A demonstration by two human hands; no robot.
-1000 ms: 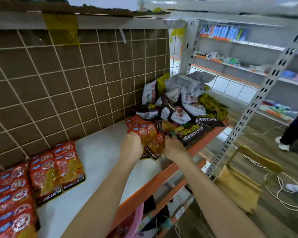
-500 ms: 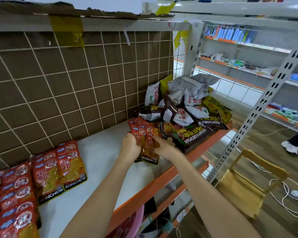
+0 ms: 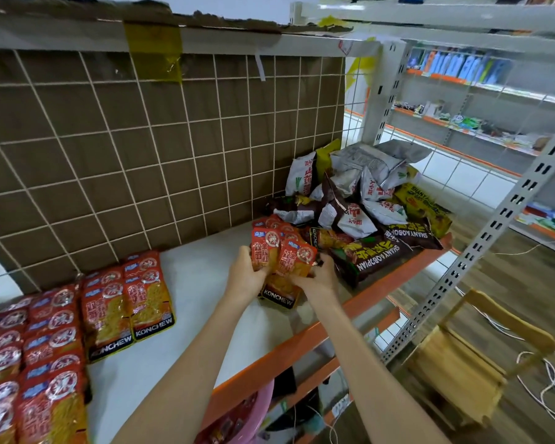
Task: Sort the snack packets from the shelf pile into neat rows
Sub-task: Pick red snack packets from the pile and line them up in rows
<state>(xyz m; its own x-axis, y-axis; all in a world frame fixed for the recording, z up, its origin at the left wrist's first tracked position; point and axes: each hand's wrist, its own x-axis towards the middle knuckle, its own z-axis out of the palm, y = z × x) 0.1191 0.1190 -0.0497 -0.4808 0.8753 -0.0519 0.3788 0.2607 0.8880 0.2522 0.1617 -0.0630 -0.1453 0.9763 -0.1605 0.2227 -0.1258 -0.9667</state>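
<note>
A wide white shelf point(image 3: 186, 283) with an orange front edge is carrying everything here, backed by a wire grid point(image 3: 141, 149) over brown cardboard. At its right end a loose pile of snack packets point(image 3: 366, 200) is lying heaped against the grid and the grey upright post point(image 3: 481, 245): silver and white bags on top, yellow ones at the far side, dark brown SHANYAOBOPIAN bags point(image 3: 375, 256) spilling toward the front edge. At the left end, red KONCHEW packets point(image 3: 45, 341) are lying flat in neat overlapping rows, well apart from the pile. Between the two, right beside the pile, the person is holding a small bunch of red packets point(image 3: 281, 259) just above the shelf; the left hand point(image 3: 245, 277) is gripping its left side with curled fingers, and the right hand point(image 3: 318, 278) is clasping the right side, fingers wrapped round the packets' edges. One more KONCHEW packet point(image 3: 277, 294) is showing beneath both hands. Below the shelf a pink tub point(image 3: 263, 398) is peeking out, red wrappers visible inside it. A wooden stool point(image 3: 468, 363) is standing on the floor to the right.
</note>
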